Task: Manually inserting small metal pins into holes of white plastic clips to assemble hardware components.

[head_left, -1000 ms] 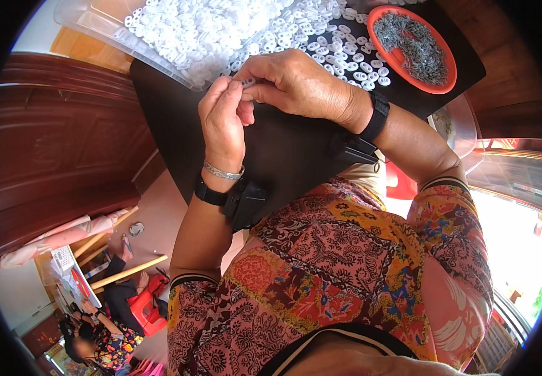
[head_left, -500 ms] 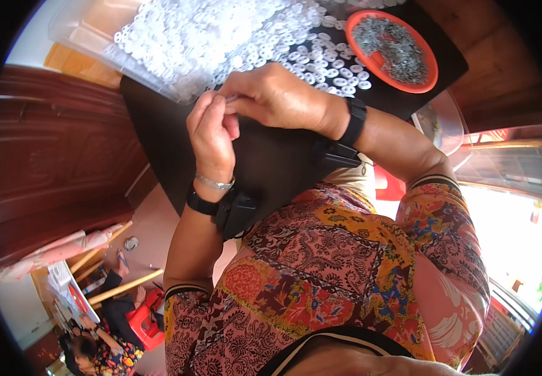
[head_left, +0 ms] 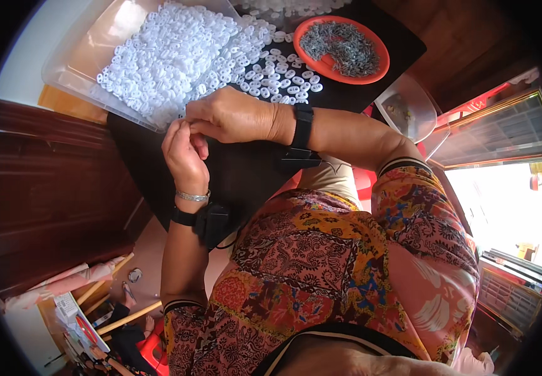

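Note:
My left hand and my right hand meet at the fingertips above the black table. Both are closed in a pinch, and whatever sits between the fingers is hidden. Just beyond them lies a heap of small white oval plastic pieces, each with two holes, filling a clear plastic tray. More of these white pieces are scattered on the table to the right of the heap. An orange-red plate behind my right wrist holds many small grey metal parts.
A clear tub stands beyond the table's right edge. Dark wooden panelling runs along the left. At lower left are a pole, a red stool and partly visible limbs of another person. Another white heap lies at the far edge.
The view has shifted, so table, tray and plate sit further left. My hands stay pinched together, with only slight movement of the fingers. The other person at lower left is now mostly out of view.

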A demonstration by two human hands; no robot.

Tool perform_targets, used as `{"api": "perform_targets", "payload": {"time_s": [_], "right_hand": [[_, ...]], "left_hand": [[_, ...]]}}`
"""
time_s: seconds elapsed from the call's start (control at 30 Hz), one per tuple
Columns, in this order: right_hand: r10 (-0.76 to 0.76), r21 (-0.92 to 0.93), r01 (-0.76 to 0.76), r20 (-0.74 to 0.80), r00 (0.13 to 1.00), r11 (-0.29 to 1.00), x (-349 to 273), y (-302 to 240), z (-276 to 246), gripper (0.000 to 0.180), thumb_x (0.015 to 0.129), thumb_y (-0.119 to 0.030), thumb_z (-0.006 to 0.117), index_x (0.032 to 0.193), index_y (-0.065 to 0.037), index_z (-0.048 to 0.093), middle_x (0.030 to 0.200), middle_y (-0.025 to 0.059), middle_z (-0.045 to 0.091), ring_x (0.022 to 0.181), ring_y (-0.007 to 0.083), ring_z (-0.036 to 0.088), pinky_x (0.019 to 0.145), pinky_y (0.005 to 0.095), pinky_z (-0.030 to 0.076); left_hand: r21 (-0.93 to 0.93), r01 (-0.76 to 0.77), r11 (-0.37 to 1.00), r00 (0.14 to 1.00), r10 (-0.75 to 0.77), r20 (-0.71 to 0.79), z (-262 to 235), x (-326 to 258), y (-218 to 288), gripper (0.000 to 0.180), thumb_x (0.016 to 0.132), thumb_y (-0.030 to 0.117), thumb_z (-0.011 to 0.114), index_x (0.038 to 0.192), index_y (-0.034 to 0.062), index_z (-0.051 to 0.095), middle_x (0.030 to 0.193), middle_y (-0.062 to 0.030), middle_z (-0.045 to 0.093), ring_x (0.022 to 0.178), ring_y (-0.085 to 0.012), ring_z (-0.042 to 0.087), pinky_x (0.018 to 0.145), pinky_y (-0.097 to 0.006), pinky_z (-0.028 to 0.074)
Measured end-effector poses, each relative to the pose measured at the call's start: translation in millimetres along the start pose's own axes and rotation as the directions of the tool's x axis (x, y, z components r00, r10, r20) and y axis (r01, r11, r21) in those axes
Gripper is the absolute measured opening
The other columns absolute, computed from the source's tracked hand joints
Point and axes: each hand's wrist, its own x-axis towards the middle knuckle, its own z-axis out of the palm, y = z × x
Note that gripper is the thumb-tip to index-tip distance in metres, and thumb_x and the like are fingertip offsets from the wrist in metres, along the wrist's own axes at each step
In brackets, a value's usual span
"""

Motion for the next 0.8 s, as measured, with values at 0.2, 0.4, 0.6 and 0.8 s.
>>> {"api": "perform_targets", "payload": {"time_s": [0.2,0.4,0.6,0.8], "right_hand": [[0.012,-0.024,-0.013,-0.058,0.998,1.0,7.0,-3.5,-23.6,0.016,0.08,-0.015,0.063,0.093,-0.006,0.062,0.073,0.0132,0.063,0.065,0.0304,0.063,0.058,0.0345,0.049],[-0.105,-0.412,-0.098,-0.443,0.89,0.906,58.4,-1.5,-126.3,0.018,0.077,-0.016,0.06,0.089,-0.002,0.064,0.075,0.0181,0.063,0.068,0.0353,0.062,0.062,0.0416,0.05],[-0.477,-0.863,-0.25,-0.46,0.749,0.439,83.0,94.9,-194.6,0.02,0.078,-0.02,0.055,0.086,-0.004,0.065,0.072,0.0189,0.063,0.069,0.0383,0.061,0.066,0.0456,0.049],[0.095,-0.401,-0.025,0.155,0.983,0.916,47.3,77.6,-76.5,0.016,0.079,-0.017,0.057,0.087,-0.005,0.066,0.077,0.0136,0.065,0.071,0.0278,0.063,0.064,0.0349,0.049]], "left_hand": [[0.057,-0.004,0.998,0.995,-0.002,0.103,-0.5,6.7,17.3,0.025,0.091,0.02,0.045,0.072,0.0058,0.054,0.056,0.0,0.046,0.045,-0.0076,0.041,0.042,-0.021,0.03],[0.008,-0.068,0.998,0.99,0.067,0.124,-13.0,20.0,52.8,0.019,0.087,0.019,0.048,0.075,0.0051,0.056,0.059,-0.0012,0.05,0.048,-0.0094,0.045,0.045,-0.022,0.033],[-0.047,-0.008,0.999,0.999,0.01,0.03,-9.8,44.5,24.5,0.016,0.084,0.016,0.05,0.072,0.0059,0.056,0.057,-0.0008,0.049,0.046,-0.0103,0.045,0.043,-0.022,0.033],[0.049,0.073,0.996,0.997,-0.073,0.008,-17.1,37.0,-7.2,0.019,0.086,0.019,0.05,0.074,0.0059,0.058,0.059,0.0005,0.049,0.047,-0.0085,0.043,0.043,-0.021,0.031]]}}
